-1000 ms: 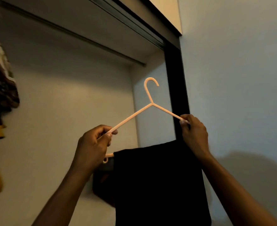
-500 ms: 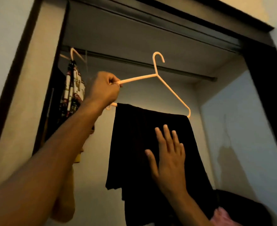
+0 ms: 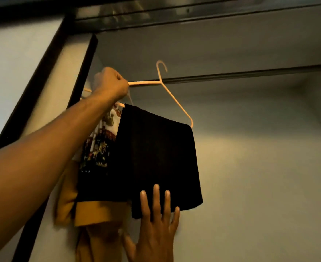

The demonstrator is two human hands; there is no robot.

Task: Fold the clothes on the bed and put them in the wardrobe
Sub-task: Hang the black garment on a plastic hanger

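Lifting toward the wardrobe rail (image 3: 250,73) is what has changed over the last second: the pale hanger (image 3: 172,95) was held low by both hands in front of the wardrobe's edge, and it is now raised close under the rail, with its hook near the bar but not seen to be caught over it. The left hand (image 3: 109,84) is closed in a fist round the hanger's left arm, so the whole load is carried by that grip. The right hand (image 3: 156,224), which pinched the hanger's right arm a second ago, has been taken off it and is now laid flat, fingers straight, against the lower edge of the folded black garment (image 3: 159,159), holding nothing. The black garment is draped over the hanger's bottom bar and hangs inside the wardrobe opening, just beside a patterned garment (image 3: 101,146) and a mustard-yellow one (image 3: 91,212) already hanging at the left. It is judged that the putting-away of this piece is nearly done, with only the hooking left. Printed motifs are seen on the patterned garment, but no brand, label or lettering can be read.
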